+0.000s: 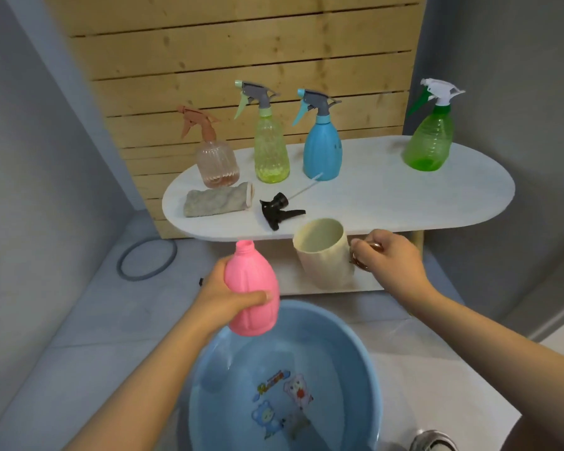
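Pine slats [241, 43] back a white oval bench [404, 196] in a grey-walled corner, with a blue basin [345, 353] of water on the floor below it. Over the basin's far rim, the left hand [222, 294] grasps a pink bottle [253, 288], its grip wrapped round the belly and the thumb laid across the front. The bottle's long axis runs near upright, and its open neck points up towards the bench edge with no sprayer fitted. The right hand [391, 258] grips the handle of a cream cup [326, 255], fingers curled round it, and holds the cup off the bench just beyond the basin.

The cup lies to the right of the bottle's neck at about the same height and clear of it, with its mouth tipped towards the viewer. Any pour would likely mean carrying the cup's rim leftwards over that narrow opening. The right hand already has the cup, and the left need only keep the bottle steady. Whether the cup holds water cannot be told.

Four capped spray bottles stand along the bench: green [430, 141], blue [323, 148], yellow-green [271, 151] and clear peach [216, 164]. A folded cloth [217, 201] and a black trigger head [279, 209] with its dip tube lie near the front edge.
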The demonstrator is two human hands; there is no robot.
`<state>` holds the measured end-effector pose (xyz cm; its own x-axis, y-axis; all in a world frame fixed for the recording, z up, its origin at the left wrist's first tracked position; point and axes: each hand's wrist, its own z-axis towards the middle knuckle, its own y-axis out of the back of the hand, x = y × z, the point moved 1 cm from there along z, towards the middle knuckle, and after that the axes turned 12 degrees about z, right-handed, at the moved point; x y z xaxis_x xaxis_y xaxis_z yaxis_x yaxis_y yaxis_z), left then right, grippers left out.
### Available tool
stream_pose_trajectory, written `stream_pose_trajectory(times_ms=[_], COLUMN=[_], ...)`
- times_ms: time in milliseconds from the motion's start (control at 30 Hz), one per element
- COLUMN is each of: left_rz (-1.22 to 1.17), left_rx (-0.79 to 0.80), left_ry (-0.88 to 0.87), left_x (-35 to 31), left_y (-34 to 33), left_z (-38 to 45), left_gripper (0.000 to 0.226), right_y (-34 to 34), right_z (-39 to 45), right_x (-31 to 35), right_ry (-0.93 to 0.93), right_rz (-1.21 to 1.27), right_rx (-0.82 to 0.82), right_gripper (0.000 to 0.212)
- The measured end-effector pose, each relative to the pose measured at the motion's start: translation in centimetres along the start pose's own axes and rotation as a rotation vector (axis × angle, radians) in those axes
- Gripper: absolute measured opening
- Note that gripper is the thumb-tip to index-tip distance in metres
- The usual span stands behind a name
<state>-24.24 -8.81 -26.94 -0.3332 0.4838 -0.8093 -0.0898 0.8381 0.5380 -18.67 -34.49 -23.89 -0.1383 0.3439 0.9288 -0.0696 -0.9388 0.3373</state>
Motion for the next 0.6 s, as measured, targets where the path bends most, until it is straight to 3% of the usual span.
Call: stream_pose_trajectory(times_ms=[167,333,467,600], left_rz=[0.122,0.042,-0.043,-0.034], left_rx=[-0.049,-0.078,-0.116,-0.181], left_ry=[0.144,0.175,0.263,0.300], left_x=[5.3,9.1,11.0,13.2], left_y=[-1.4,-3.5,-6.8,-8.8], left_z=[-0.2,-0.1,-0.3,-0.5], left_gripper=[0.103,0.071,0.071,0.069], right_y=[-4.3,-8.7,-11.5,-12.7], right_z=[-1.2,-2.5,-3.5,-3.4], right_x=[-6.2,-11.7,-14.0,-16.2], right_ry=[-0.082,-0.256,-0.291,-0.396], right_rz=[-0.195,-0.246,-0.592,-0.681], right_rx=[0.208,0.350,0.452,0.518], right_gripper=[0.039,0.051,0.059,0.053])
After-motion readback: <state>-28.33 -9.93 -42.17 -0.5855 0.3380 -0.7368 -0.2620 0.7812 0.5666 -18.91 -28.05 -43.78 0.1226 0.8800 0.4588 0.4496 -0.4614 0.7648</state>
